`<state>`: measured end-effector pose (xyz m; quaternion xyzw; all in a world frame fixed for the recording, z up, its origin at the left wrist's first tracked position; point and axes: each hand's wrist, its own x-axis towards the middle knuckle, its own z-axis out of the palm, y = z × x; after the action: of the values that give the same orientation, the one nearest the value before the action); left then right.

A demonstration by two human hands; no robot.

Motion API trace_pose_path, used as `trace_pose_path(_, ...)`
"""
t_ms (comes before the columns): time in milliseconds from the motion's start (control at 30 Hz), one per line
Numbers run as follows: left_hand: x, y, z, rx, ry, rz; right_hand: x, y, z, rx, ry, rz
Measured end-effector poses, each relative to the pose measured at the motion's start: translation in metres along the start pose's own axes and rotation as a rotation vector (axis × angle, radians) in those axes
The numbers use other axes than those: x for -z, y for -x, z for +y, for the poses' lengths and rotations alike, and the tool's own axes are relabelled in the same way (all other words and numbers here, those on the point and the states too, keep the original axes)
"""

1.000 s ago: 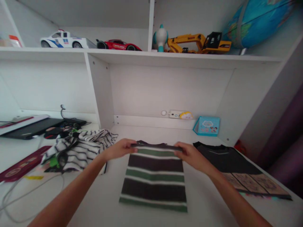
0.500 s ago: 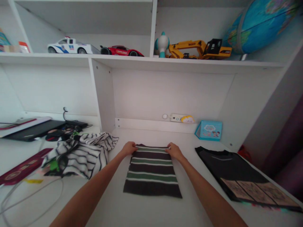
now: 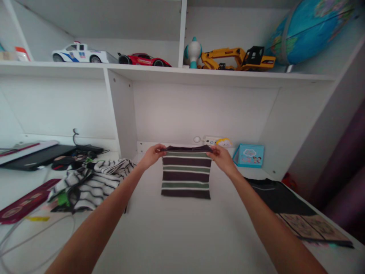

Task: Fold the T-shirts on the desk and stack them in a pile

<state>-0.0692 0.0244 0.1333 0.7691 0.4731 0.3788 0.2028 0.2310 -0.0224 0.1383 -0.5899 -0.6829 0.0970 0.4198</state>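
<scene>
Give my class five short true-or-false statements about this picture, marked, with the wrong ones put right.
1. Left hand and right hand both hold the green-striped cloth. True.
2. The black shirt lies left of that cloth. False: it lies to the right.
3. The globe is right of the excavator. True.
4. The red car is on the desk. False: it is on the shelf.
5. The calendar is blue. True.
</scene>
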Motion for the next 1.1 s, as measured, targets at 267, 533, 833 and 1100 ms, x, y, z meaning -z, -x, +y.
trace_pose_path(267, 0.016, 0.068, 0.012, -0.344, 0.001, -0.173, 0.04, 0.122, -0.051, 0.418, -0.006, -0.061)
trace_pose_path(533, -0.026, 0.142, 0.022, -0.306, -0.226, -0.422, 0.014, 0.156, -0.012, 0.235, 0.003, -0.553)
trace_pose_path(833, -0.08, 0.19, 0.086, -0.414, -0.33, -0.571, -0.024, 0.135, 0.054, 0.222, 0.341, -0.503)
trace_pose_path(1100, -0.065, 0.151, 0.029, -0.246, -0.657, -0.393, -0.016, 0.225, -0.026, 0.286, 0.432, -0.69)
